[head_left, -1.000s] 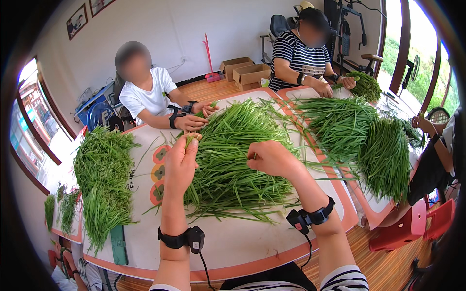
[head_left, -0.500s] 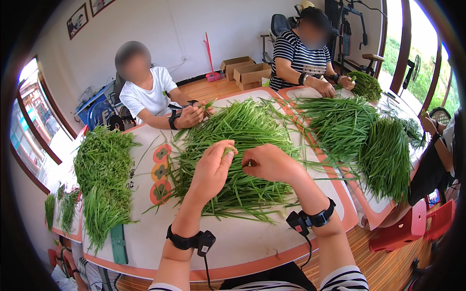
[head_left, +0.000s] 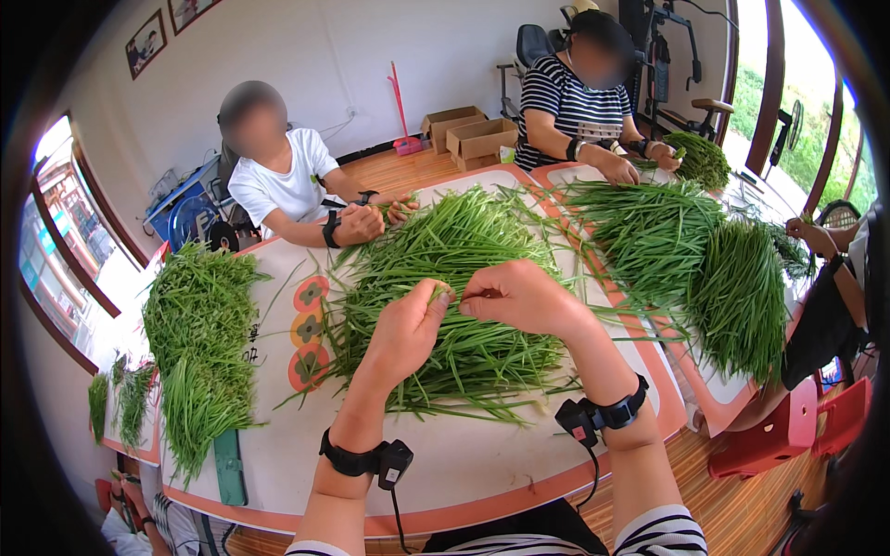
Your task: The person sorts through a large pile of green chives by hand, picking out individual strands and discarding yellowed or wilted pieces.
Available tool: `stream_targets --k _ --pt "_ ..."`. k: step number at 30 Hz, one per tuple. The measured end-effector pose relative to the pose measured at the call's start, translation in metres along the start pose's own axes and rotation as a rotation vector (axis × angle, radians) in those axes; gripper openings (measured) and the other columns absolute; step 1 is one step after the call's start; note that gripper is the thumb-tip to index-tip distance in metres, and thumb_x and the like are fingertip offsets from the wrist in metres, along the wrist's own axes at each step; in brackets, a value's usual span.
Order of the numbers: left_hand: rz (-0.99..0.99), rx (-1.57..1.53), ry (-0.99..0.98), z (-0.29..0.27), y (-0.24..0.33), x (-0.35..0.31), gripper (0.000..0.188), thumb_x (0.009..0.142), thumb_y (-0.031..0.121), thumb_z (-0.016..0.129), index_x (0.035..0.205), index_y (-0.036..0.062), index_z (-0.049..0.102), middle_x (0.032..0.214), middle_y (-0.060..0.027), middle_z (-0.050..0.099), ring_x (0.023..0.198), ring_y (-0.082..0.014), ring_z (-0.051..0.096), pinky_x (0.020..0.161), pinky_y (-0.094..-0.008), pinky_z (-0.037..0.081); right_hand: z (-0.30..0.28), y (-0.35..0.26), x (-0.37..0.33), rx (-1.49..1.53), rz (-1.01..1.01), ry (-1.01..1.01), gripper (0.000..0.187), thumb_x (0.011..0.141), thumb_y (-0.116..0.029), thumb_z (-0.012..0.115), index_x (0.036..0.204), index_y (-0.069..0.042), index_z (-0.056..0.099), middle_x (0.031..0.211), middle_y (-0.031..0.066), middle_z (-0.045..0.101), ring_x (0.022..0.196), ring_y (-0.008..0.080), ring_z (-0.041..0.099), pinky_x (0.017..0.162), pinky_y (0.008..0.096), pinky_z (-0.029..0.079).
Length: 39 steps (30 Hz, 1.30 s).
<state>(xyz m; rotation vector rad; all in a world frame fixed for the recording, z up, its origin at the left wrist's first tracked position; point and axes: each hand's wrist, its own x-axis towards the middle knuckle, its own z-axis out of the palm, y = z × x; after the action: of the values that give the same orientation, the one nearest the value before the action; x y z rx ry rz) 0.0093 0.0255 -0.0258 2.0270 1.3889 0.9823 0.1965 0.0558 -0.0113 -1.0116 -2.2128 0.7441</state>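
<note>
A large heap of long green chives [head_left: 454, 241] lies on the table in front of me. Over its near part, my left hand [head_left: 406, 326] is closed, with a pale green bit of chive [head_left: 439, 291] showing between thumb and forefinger. Close to that bit, my right hand [head_left: 519, 295] is bent in from the right with its fingertips pinched together. What its fingers hold, if anything, is too small to make out. The fingertips of the two hands are only a small gap apart. Both wrists wear black straps with small boxes.
More chives [head_left: 199, 315] lie at the left beside a dark green flat case [head_left: 229, 466]. Further bundles [head_left: 737, 292] cover the right-hand table. Across from me, one person in white [head_left: 295, 171] and one in stripes [head_left: 565, 102] handle stalks. Red stools [head_left: 765, 434] stand at the right.
My right hand has shifted slightly up and left, its fingers now pinched closer to my left thumb. My left hand has dropped a little. The person in white has brought both hands together.
</note>
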Motion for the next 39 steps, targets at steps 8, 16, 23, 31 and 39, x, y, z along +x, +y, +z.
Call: stream_targets --k 8,16,23,31,39 --pt "0.005 -0.053 -0.062 0.002 -0.007 0.001 0.024 0.093 0.024 0.044 0.098 0.0005 0.050 0.065 -0.0121 0.054 0.055 -0.0206 0.049 0.053 -0.0317 0.040 -0.001 0.003 0.000 0.009 -0.026 0.040 0.020 0.075 -0.021 0.061 0.076 -0.002 0.062 0.067 0.0137 0.061 0.061 0.0278 0.059 0.057 0.0349 0.046" --pt "-0.072 -0.338 -0.151 0.004 -0.004 0.003 0.024 0.092 0.020 0.045 0.103 -0.0006 0.051 0.065 -0.0061 0.052 0.058 -0.0118 0.046 0.055 -0.0259 0.040 0.001 -0.001 0.000 0.001 -0.035 0.090 0.022 0.074 -0.023 0.063 0.074 -0.001 0.061 0.068 0.0135 0.061 0.062 0.0279 0.060 0.058 0.0347 0.046" --pt "-0.013 -0.142 -0.180 -0.006 0.008 -0.004 0.026 0.092 0.020 0.046 0.108 0.0009 0.053 0.065 -0.0040 0.047 0.059 -0.0091 0.038 0.055 -0.0237 0.037 -0.017 -0.001 -0.004 -0.025 0.057 0.115 0.027 0.075 -0.028 0.063 0.073 -0.001 0.062 0.065 0.0139 0.061 0.061 0.0274 0.060 0.057 0.0362 0.046" --pt "-0.081 -0.311 -0.134 -0.005 0.004 -0.001 0.025 0.094 0.023 0.044 0.105 0.0044 0.056 0.063 0.0047 0.042 0.054 -0.0037 0.034 0.049 -0.0204 0.032 -0.038 0.072 -0.002 -0.532 0.462 0.130 0.033 0.066 -0.035 0.064 0.067 -0.002 0.064 0.066 0.0151 0.061 0.065 0.0305 0.060 0.061 0.0405 0.048" --pt "-0.081 -0.339 -0.130 -0.009 0.003 -0.001 0.024 0.093 0.019 0.044 0.106 0.0032 0.056 0.064 0.0049 0.043 0.052 -0.0021 0.037 0.049 -0.0189 0.038 -0.026 0.081 0.005 -0.365 0.288 0.117 0.020 0.061 -0.024 0.062 0.061 -0.004 0.065 0.057 0.0144 0.059 0.060 0.0311 0.059 0.061 0.0399 0.048"
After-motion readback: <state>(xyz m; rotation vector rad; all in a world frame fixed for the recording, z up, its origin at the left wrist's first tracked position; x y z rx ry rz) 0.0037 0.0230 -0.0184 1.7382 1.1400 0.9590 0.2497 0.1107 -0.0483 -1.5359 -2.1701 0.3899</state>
